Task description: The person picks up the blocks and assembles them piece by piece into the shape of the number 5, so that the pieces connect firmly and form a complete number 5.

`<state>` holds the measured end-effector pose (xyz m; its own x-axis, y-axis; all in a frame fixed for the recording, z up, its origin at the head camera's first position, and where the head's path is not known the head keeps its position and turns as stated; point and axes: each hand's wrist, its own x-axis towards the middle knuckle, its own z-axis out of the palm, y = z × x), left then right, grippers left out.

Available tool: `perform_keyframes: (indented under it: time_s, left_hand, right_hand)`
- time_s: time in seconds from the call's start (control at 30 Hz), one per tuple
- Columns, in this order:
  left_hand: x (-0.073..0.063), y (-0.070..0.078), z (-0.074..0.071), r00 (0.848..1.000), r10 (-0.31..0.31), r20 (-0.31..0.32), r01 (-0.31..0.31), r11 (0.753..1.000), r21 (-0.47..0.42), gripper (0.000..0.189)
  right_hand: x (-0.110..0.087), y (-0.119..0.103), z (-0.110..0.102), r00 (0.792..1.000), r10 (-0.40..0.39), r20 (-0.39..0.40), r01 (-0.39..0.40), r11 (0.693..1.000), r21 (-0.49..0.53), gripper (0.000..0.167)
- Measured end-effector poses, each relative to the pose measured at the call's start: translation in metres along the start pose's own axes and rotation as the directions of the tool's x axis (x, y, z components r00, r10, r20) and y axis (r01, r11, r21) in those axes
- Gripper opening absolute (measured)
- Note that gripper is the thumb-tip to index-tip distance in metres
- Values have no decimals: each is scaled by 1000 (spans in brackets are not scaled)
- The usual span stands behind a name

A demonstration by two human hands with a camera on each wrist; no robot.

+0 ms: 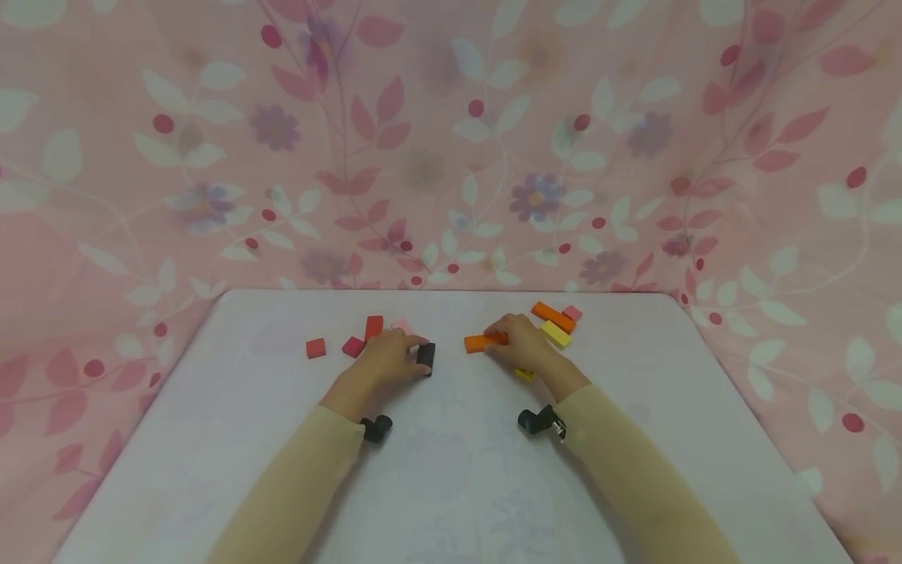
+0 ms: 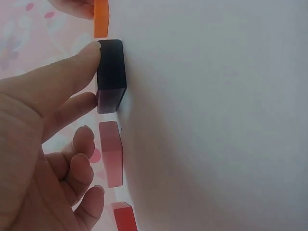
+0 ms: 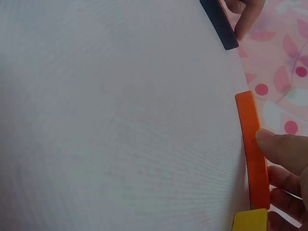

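Note:
In the head view my left hand [image 1: 389, 356] holds a black block [image 1: 426, 359] between thumb and index finger. The left wrist view shows the thumb on the black block's [image 2: 111, 67] edge and the other fingers curled apart from it. My right hand [image 1: 524, 345] grips a long orange block [image 1: 476, 344] lying to the right of the black one. Seen from the right wrist, the thumb presses the orange block's [image 3: 252, 149] side, with fingers behind it. A yellow block [image 3: 250, 220] lies close to its near end, partly covered by the hand in the head view.
Left of the left hand lie several red blocks [image 1: 315, 348] and a pink block [image 1: 400, 323]. Beyond the right hand are another orange block [image 1: 553, 316], a yellow block [image 1: 556, 334] and a pink block [image 1: 572, 313]. A floral cloth [image 1: 451, 157] hangs behind the white table [image 1: 451, 501].

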<state>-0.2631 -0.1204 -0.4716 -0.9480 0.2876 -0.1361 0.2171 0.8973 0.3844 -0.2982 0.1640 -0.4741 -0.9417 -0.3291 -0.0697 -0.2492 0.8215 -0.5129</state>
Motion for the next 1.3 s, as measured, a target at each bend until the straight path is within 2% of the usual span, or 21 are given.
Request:
perform_keyframes:
  time_s: [0.17,0.3,0.43,0.67,0.93,1.13,1.3]
  left_hand:
    - [4,7,-2,1000,-9,-14,8,999,-35,60]
    - [6,14,-3,999,-41,2,41,997,-73,60]
    - [11,18,-2,998,-65,2,65,995,-74,60]
    - [17,19,0,995,-97,10,97,991,-97,62]
    - [25,16,5,991,-132,-6,131,988,-83,62]
    - [31,18,3,995,-94,-21,94,995,-26,60]
    - [37,19,-1,997,-60,-39,59,998,-21,56]
  right_hand:
    - [2,0,0,1000,3,-4,-4,1000,-15,32]
    - [4,-1,1,1000,-9,6,9,1000,-21,32]
    - [8,-4,1,999,-36,8,36,999,-28,31]
    - [15,-5,5,999,-49,7,49,998,-45,30]
    - [22,-9,9,999,-44,12,44,999,-4,30]
    - [29,-10,10,1000,-28,6,28,999,25,29]
    - [36,-12,9,1000,-3,-3,4,999,47,29]
